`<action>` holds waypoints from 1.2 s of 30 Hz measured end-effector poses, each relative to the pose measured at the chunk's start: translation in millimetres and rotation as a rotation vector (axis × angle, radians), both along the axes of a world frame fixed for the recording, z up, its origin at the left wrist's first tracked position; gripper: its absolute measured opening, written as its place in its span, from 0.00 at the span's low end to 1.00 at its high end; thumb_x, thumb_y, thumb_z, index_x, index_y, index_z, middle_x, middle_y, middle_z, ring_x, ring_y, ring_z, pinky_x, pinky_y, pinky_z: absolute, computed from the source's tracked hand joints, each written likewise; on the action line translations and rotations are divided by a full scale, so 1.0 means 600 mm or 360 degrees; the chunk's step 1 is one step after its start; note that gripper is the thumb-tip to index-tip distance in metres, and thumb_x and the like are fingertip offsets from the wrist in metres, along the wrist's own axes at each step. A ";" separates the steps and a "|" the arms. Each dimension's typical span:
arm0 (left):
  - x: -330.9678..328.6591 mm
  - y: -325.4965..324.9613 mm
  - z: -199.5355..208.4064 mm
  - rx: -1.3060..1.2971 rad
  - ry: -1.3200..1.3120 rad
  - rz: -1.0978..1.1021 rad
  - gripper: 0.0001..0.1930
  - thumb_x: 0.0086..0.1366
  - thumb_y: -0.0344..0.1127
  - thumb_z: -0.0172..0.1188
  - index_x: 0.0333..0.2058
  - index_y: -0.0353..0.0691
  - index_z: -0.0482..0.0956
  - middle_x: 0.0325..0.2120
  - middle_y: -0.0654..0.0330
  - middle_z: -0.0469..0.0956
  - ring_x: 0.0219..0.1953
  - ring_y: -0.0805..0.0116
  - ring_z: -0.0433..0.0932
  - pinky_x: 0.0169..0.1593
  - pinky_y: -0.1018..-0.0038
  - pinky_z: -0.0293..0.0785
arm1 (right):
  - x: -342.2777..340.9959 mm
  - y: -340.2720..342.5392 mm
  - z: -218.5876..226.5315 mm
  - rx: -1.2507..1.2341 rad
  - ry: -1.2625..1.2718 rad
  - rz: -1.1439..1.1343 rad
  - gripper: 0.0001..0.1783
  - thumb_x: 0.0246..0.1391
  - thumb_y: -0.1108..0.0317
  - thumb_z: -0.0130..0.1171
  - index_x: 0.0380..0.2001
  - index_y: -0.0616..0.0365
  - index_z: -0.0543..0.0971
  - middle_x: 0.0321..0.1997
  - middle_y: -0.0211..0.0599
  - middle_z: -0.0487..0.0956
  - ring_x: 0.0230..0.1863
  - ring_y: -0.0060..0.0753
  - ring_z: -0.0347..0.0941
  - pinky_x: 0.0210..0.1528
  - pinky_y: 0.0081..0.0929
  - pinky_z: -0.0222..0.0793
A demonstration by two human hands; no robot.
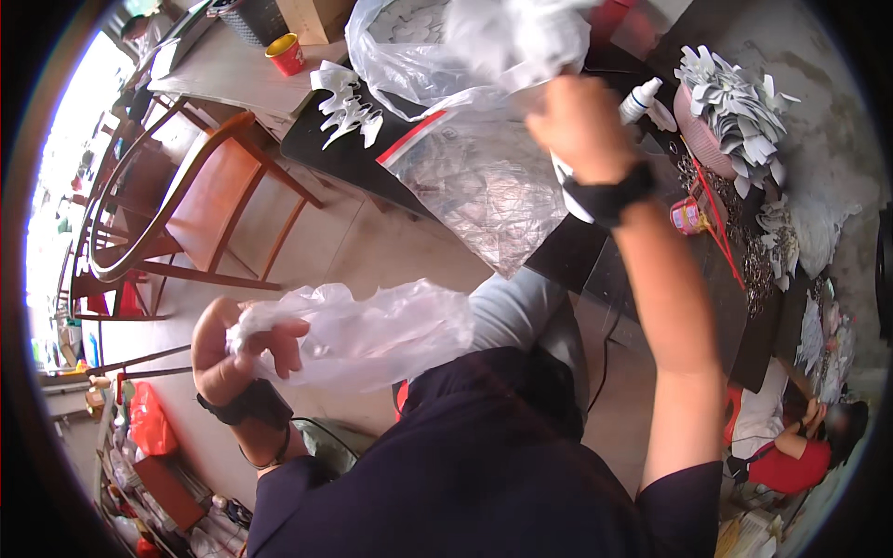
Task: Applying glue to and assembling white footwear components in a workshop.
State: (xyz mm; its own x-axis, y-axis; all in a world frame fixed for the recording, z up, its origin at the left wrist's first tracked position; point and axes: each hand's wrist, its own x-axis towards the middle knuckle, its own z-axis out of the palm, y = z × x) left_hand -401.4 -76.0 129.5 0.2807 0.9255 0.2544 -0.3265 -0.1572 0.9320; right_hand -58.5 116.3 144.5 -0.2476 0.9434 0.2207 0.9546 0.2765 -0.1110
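My left hand [244, 352] is closed on the gathered edge of a clear plastic bag [386, 330], which hangs out sideways over my lap. Motion blurs my right hand [584, 130] above the dark table. Just beyond its fingers is a blurred white crumpled bundle [517, 42]; whether the fingers grip it cannot be made out. Under and beside that hand lies a clear zip bag [484, 181] with a red strip along its top, hanging over the table's near edge. A large open plastic bag [372, 56] with white pieces in it stands behind.
White cut pieces [349, 104] lie on the dark table [316, 139]. To the right are a white bottle [640, 100], a pink basket [704, 130] heaped with white pieces, and red sticks [714, 223]. A wooden chair [209, 200] stands at left; another person [791, 460] sits at lower right.
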 end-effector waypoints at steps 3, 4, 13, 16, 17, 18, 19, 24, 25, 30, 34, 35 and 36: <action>0.018 0.008 0.000 0.0236 -0.0061 -0.0202 0.24 0.55 0.35 0.59 0.46 0.30 0.61 0.38 0.30 0.69 0.14 0.58 0.71 0.15 0.73 0.66 | -0.069 0.003 -0.119 0.0314 -0.0283 -0.0111 0.20 0.33 0.66 0.61 0.34 0.62 0.73 0.34 0.49 0.74 0.35 0.46 0.73 0.34 0.35 0.71; 0.021 0.010 -0.001 0.0198 -0.0072 -0.0232 0.22 0.54 0.35 0.60 0.41 0.29 0.61 0.40 0.31 0.68 0.14 0.58 0.72 0.14 0.74 0.66 | -0.082 0.002 -0.151 0.0201 -0.0280 -0.0202 0.29 0.31 0.64 0.64 0.41 0.62 0.70 0.36 0.50 0.73 0.36 0.48 0.72 0.37 0.37 0.70; 0.027 0.060 0.004 0.0008 -0.0662 -0.0979 0.33 0.53 0.38 0.58 0.52 0.27 0.55 0.44 0.42 0.59 0.39 0.60 0.65 0.40 0.69 0.67 | -0.075 -0.197 -0.106 -0.0640 0.1464 0.1478 0.65 0.27 0.36 0.67 0.61 0.65 0.47 0.63 0.56 0.50 0.65 0.50 0.43 0.65 0.40 0.40; 0.083 0.078 0.017 0.0094 -0.0961 -0.1124 0.34 0.56 0.41 0.54 0.56 0.28 0.51 0.60 0.46 0.49 0.56 0.62 0.59 0.54 0.68 0.63 | -0.108 -0.305 -0.074 -0.0773 0.1528 0.1395 0.61 0.32 0.45 0.67 0.61 0.65 0.44 0.51 0.59 0.66 0.53 0.56 0.61 0.54 0.43 0.54; 0.118 0.080 0.017 0.0204 -0.1115 -0.1265 0.31 0.59 0.39 0.50 0.56 0.27 0.51 0.60 0.44 0.47 0.53 0.61 0.63 0.45 0.75 0.69 | -0.115 -0.327 -0.066 -0.0927 0.1664 0.1128 0.48 0.36 0.52 0.64 0.56 0.64 0.53 0.42 0.57 0.70 0.45 0.55 0.66 0.46 0.42 0.59; 0.150 0.070 0.026 0.0263 -0.1190 -0.1337 0.29 0.60 0.38 0.48 0.55 0.27 0.52 0.60 0.44 0.46 0.52 0.61 0.64 0.40 0.78 0.72 | -0.116 -0.345 -0.059 -0.1097 0.1770 0.0848 0.36 0.39 0.59 0.62 0.51 0.63 0.62 0.33 0.55 0.74 0.36 0.54 0.71 0.39 0.41 0.64; 0.185 0.061 0.036 0.0321 -0.1265 -0.1413 0.28 0.61 0.37 0.47 0.55 0.27 0.52 0.60 0.43 0.45 0.50 0.60 0.66 0.35 0.82 0.74 | -0.102 -0.355 -0.056 -0.1060 0.1793 0.0855 0.36 0.39 0.59 0.62 0.51 0.63 0.62 0.33 0.55 0.74 0.36 0.54 0.71 0.39 0.41 0.64; 0.319 0.012 0.104 0.0479 -0.0516 0.0508 0.14 0.60 0.37 0.47 0.38 0.30 0.67 0.41 0.48 0.65 0.30 0.65 0.68 0.21 0.78 0.70 | 0.113 -0.436 -0.015 -0.0511 0.1589 0.0900 0.08 0.43 0.72 0.50 0.30 0.60 0.73 0.22 0.46 0.72 0.22 0.47 0.68 0.27 0.35 0.64; 0.329 -0.001 0.118 0.0093 -0.0569 0.0094 0.13 0.60 0.38 0.48 0.36 0.31 0.67 0.37 0.50 0.65 0.29 0.66 0.68 0.22 0.77 0.71 | 0.173 -0.467 0.002 -0.0514 0.1473 0.0717 0.05 0.42 0.71 0.51 0.26 0.60 0.71 0.20 0.48 0.72 0.22 0.48 0.71 0.25 0.37 0.64; 0.409 -0.023 0.088 -0.0123 -0.0337 -0.1170 0.12 0.47 0.37 0.65 0.24 0.36 0.73 0.34 0.44 0.71 0.35 0.56 0.75 0.35 0.67 0.75 | 0.435 -0.656 0.116 -0.0211 0.1124 -0.0350 0.16 0.42 0.77 0.55 0.39 0.61 0.75 0.32 0.30 0.77 0.30 0.26 0.71 0.35 0.25 0.67; 0.470 -0.009 0.048 -0.0044 0.0047 -0.1700 0.11 0.48 0.28 0.64 0.30 0.34 0.74 0.39 0.43 0.73 0.41 0.57 0.74 0.45 0.68 0.70 | 0.617 -0.751 0.184 0.0323 0.1200 -0.1679 0.12 0.50 0.67 0.51 0.38 0.60 0.74 0.24 0.23 0.70 0.22 0.14 0.64 0.22 0.15 0.59; 0.483 -0.005 0.041 0.0016 0.0166 -0.1769 0.11 0.48 0.27 0.64 0.31 0.34 0.74 0.40 0.44 0.73 0.42 0.58 0.74 0.46 0.69 0.70 | 0.664 -0.758 0.188 0.0499 0.1019 -0.1649 0.13 0.50 0.66 0.51 0.38 0.60 0.74 0.25 0.27 0.72 0.22 0.18 0.65 0.23 0.18 0.60; 0.497 0.001 0.035 0.0049 0.0327 -0.1831 0.11 0.49 0.27 0.64 0.31 0.35 0.73 0.40 0.46 0.73 0.42 0.59 0.74 0.46 0.69 0.69 | 0.710 -0.757 0.189 0.0706 0.0795 -0.1869 0.13 0.51 0.65 0.51 0.39 0.60 0.73 0.26 0.30 0.73 0.22 0.21 0.67 0.24 0.21 0.61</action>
